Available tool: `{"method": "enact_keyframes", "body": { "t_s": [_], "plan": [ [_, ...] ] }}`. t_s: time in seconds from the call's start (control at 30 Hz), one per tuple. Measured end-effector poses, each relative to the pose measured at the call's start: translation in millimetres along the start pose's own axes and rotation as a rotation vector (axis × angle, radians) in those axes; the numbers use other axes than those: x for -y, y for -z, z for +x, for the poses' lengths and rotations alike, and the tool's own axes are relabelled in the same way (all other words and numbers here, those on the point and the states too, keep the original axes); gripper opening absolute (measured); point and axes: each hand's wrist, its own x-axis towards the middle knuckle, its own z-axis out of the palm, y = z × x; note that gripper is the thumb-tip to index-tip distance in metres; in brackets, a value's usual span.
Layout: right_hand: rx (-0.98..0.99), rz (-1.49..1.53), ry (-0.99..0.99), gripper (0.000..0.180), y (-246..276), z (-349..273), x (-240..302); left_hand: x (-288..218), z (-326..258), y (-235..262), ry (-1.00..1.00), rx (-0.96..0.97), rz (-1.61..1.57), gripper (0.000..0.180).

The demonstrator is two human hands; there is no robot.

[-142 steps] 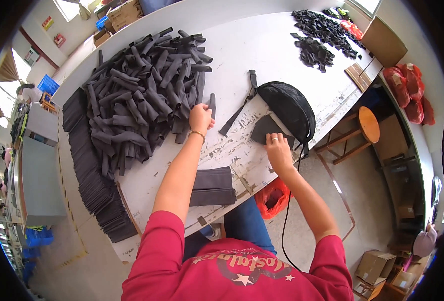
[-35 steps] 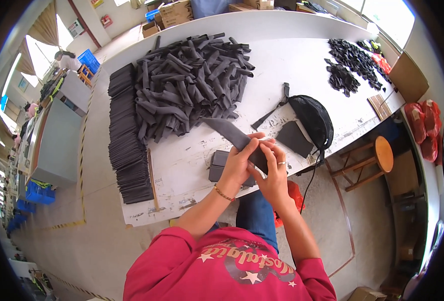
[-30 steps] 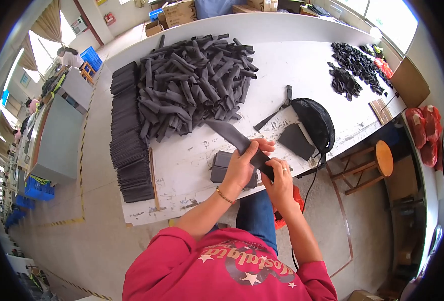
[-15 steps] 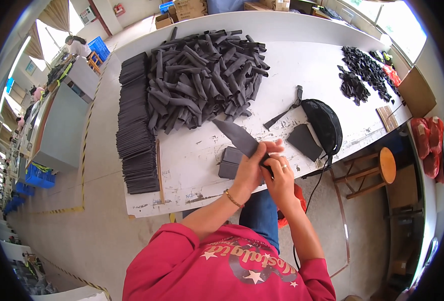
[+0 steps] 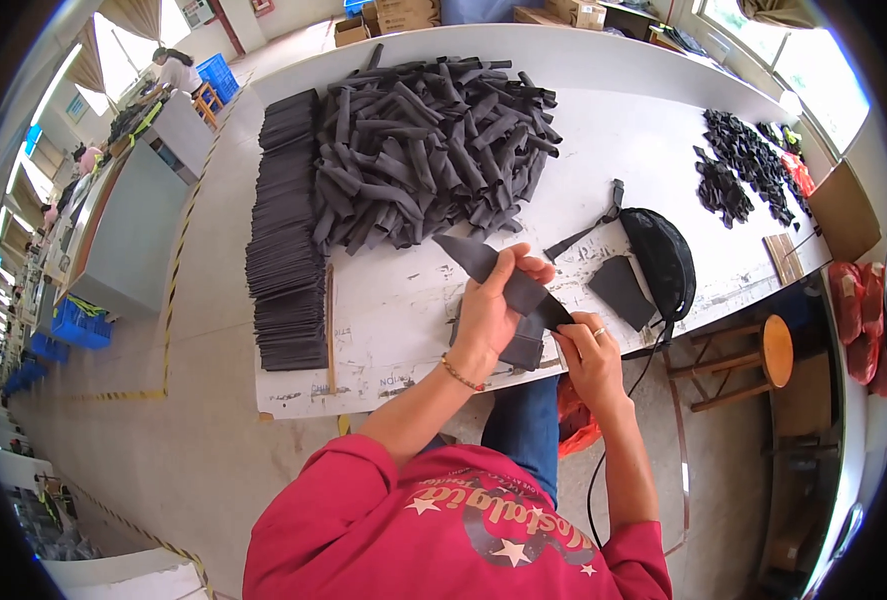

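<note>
**Spreads dark fabric strip [image 5: 526, 293] out**

Grips it mid-length in curled left hand [image 5: 493, 308]; pinches its lower end in right hand [image 5: 591, 355], just now drawn away from the left. Apparently straightens it, baring more length, on the body side of the fabric pile [image 5: 433, 150].

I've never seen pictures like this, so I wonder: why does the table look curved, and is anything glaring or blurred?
Head view: the table bows from fisheye distortion, and the picture's corners go black; head view: the upper-right window glares white; head view: the strip, left hand and right hand show no obvious blur.
</note>
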Motion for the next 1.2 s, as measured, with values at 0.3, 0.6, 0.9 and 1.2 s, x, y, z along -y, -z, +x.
{"method": "enact_keyframes", "body": {
  "t_s": [0.3,0.6,0.9,1.2],
  "plan": [
    [0.006,0.037,0.088,0.017,-12,12,-4,28,-18,-8,-0.025,0.008,-0.075,0.027],
    [0.01,0.084,0.068,0.014,-21,12,-5,35,-18,-1,-0.06,-0.008,-0.074,0.03],
    [0.005,0.087,0.042,0.013,-27,11,-5,40,-18,-1,-0.122,-0.017,-0.083,0.035],
    [0.007,0.1,0.043,0.013,-34,11,-4,42,-18,6,-0.134,-0.028,-0.114,0.035]
  ]
}}
